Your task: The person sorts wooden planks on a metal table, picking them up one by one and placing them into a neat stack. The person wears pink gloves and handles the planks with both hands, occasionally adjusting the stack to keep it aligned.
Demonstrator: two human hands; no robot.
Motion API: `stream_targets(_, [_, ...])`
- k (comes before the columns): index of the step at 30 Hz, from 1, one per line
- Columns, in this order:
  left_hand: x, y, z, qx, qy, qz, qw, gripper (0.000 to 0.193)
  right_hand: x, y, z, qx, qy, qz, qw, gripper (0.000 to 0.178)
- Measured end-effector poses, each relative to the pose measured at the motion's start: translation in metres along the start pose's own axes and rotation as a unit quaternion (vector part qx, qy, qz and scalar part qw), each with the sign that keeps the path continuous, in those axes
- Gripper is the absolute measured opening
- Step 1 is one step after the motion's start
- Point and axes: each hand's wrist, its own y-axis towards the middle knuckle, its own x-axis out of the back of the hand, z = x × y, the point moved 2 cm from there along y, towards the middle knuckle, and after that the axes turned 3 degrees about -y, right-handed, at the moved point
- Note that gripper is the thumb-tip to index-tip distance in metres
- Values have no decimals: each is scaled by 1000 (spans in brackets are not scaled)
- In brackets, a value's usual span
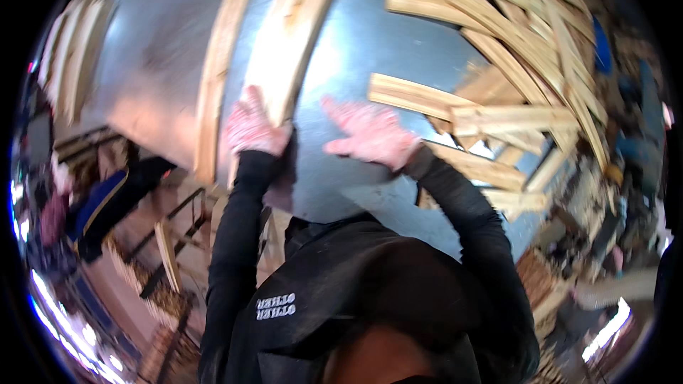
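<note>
My left hand (256,126), in a pink-and-white glove, is closed over the near end of a few pale wooden boards (288,50) lying side by side. Its fingers hide part of that end. My right hand (373,131), gloved the same way, is held over the metal tabletop (341,185) with fingers spread and nothing in it. Left of the boards lies a single wooden board (222,78), apart from them. A shorter wooden piece (409,96) points out of a pile toward my right hand.
A jumbled pile of wooden slats (526,50) covers the table's right side. Stacked boards (78,57) stand at the far left edge. Another person's dark sleeve (114,199) shows at the left. Below the table's left edge are metal bars and more timber (167,256).
</note>
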Motion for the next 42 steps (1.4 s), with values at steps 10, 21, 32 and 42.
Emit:
stream_targets(10, [22, -1, -84, -195, -127, -173, 957, 93, 122, -163, -133, -80, -332, 13, 940, 95])
stream_targets(21, [-9, -14, -282, -93, -802, 98, 581, 44, 218, -11, 7, 226, -34, -214, 950, 94])
stream_targets(32, [21, 61, -104, 57, -745, 57, 662, 58, 165, -206, -262, -176, -472, 30, 863, 97])
stream_targets(42, [-15, 40, -108, -18, -81, 90, 992, 79, 220, -152, -202, -352, -350, -107, 861, 82])
